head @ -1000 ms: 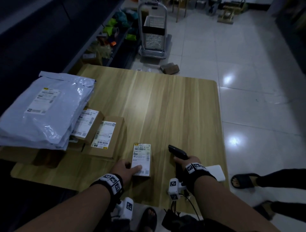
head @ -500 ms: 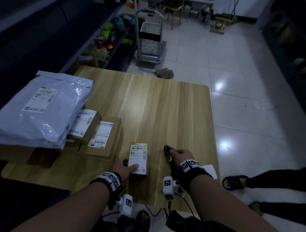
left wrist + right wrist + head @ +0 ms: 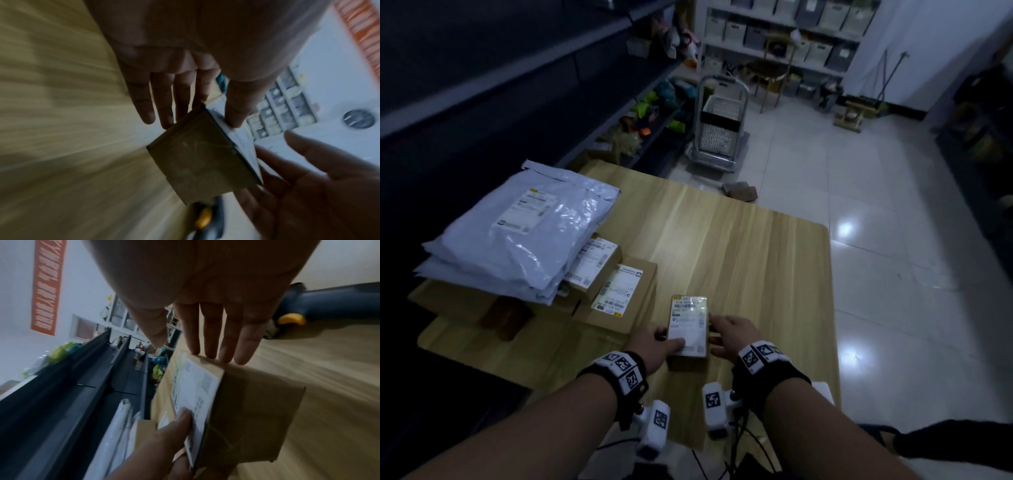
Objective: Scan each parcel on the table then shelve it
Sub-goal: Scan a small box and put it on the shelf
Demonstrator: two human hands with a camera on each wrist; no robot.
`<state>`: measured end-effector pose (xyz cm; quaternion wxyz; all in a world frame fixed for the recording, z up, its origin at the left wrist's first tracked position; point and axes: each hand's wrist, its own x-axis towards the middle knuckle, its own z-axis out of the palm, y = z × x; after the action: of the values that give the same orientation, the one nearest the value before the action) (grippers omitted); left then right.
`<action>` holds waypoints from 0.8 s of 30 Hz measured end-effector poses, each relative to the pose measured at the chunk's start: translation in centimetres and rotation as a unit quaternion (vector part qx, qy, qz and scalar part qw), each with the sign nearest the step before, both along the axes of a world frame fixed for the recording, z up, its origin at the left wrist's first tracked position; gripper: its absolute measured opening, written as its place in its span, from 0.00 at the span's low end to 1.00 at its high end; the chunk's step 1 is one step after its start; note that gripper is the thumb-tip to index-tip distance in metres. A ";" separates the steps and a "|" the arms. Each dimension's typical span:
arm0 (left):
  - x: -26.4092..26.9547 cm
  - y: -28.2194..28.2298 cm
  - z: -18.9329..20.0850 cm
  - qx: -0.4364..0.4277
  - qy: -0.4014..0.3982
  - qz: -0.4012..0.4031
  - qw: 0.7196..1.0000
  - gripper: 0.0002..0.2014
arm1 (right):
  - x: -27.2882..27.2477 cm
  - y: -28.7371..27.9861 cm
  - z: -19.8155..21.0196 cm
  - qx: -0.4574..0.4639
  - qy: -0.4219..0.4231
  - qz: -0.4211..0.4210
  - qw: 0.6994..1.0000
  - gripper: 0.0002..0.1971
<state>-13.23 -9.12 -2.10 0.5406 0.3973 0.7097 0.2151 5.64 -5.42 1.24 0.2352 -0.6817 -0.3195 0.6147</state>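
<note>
Small cardboard parcel point(image 3: 688, 325) sits label-up near the front edge of the wooden table point(image 3: 739, 257), between your 2 hands, just right of the other boxes.

Step in hand, my read: picking it up for the shelf. Scanner isn't in either hand, so scan looks done, but can't confirm from this.

How to do it well:
- Clamp both long sides evenly before lifting, box is narrow and can twist out.
- Lift straight up, don't drag it; brown box w/ label point(image 3: 619, 291) is just to the left.
- Keep label facing up so you can check it at the shelf.
- Mind the scanner point(image 3: 308, 305) lying on the table off to your right, don't clip it w/ your wrist on the way out.

Hands:
- L hand point(image 3: 654, 342): thumb pressed on the label at the near corner, fingers point(image 3: 164, 97) fairly straight alongside the left face. Looks like a thumb-and-fingers pinch on the near-left edge. Whether the fingers are pressing the side yet, can't tell.
- R hand point(image 3: 732, 330): spread open, fingers point(image 3: 226, 337) straight and together, tips touching the right top edge. Thumb apart, hanging over the label, not down. Holds nothing yet.

Around: stack of grey poly mailers point(image 3: 517, 240) on more boxes at table's left. Dark shelving point(image 3: 517, 85) runs along the left side, white shelving w/ bins point(image 3: 791, 27) at the far wall, trolley point(image 3: 719, 130) on the floor past the table.
</note>
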 end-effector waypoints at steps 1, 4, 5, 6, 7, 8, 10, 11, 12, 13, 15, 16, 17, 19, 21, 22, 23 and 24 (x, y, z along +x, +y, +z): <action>-0.3 0.3 1.1 0.018 -0.014 0.018 1.000 0.18 | -0.3 0.6 1.0 0.020 -0.003 -0.003 1.000 0.18; -1.9 1.2 4.6 0.081 -0.034 0.084 0.993 0.19 | -2.1 2.0 4.0 0.086 0.002 -0.008 0.996 0.17; -2.5 1.4 5.8 0.102 -0.039 0.104 0.989 0.20 | -3.0 2.4 5.2 0.108 0.014 -0.005 0.994 0.16; -3.3 1.5 6.9 0.123 -0.047 0.127 0.983 0.19 | -4.0 2.8 6.5 0.129 0.025 0.001 0.991 0.13; -4.2 1.6 8.1 0.138 -0.060 0.151 0.977 0.18 | -5.1 3.1 7.9 0.148 0.042 0.009 0.988 0.10; -5.1 1.5 9.5 0.153 -0.075 0.174 0.970 0.17 | -6.2 3.4 9.0 0.162 0.057 0.017 0.985 0.08; -7.3 1.3 11.9 0.173 -0.095 0.209 0.958 0.16 | -8.8 3.8 11.1 0.185 0.080 0.035 0.979 0.10; -8.5 1.0 13.0 0.183 -0.104 0.227 0.951 0.15 | -10.2 4.1 11.9 0.195 0.088 0.048 0.976 0.12; -9.8 0.6 14.2 0.199 -0.111 0.246 0.942 0.14 | -11.6 4.3 12.7 0.205 0.095 0.064 0.972 0.14; -11.1 0.0 15.3 0.214 -0.111 0.263 0.934 0.13 | -13.2 4.4 13.5 0.215 0.104 0.082 0.968 0.14; -13.8 -1.3 17.3 0.241 -0.109 0.293 0.919 0.11 | -16.5 4.6 14.9 0.235 0.122 0.126 0.956 0.10; -15.2 -2.0 18.1 0.254 -0.110 0.310 0.909 0.10 | -18.2 4.6 15.7 0.245 0.134 0.149 0.949 0.09; -16.7 -2.7 18.9 0.265 -0.110 0.325 0.901 0.10 | -20.0 4.5 16.4 0.255 0.143 0.171 0.941 0.09; -19.5 -4.3 20.5 0.282 -0.105 0.352 0.886 0.11 | -23.8 4.1 17.8 0.272 0.155 0.212 0.926 0.12; -22.3 -5.8 22.1 0.302 -0.088 0.373 0.873 0.12 | -27.5 3.5 19.0 0.287 0.170 0.246 0.910 0.12; -23.8 -6.6 22.8 0.315 -0.073 0.382 0.866 0.12 | -29.3 3.1 19.6 0.292 0.177 0.257 0.904 0.11; -25.3 -7.4 23.5 0.324 -0.056 0.390 0.860 0.12 | -31.2 2.7 20.3 0.298 0.185 0.269 0.897 0.11; -26.8 -8.1 24.2 0.335 -0.045 0.402 0.851 0.12 | -33.0 2.3 20.9 0.305 0.193 0.281 0.889 0.11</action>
<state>-39.98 -17.23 22.08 0.2720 0.2244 0.6674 0.6559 -27.38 -3.11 22.17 0.3055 -0.3260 -0.6178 0.6470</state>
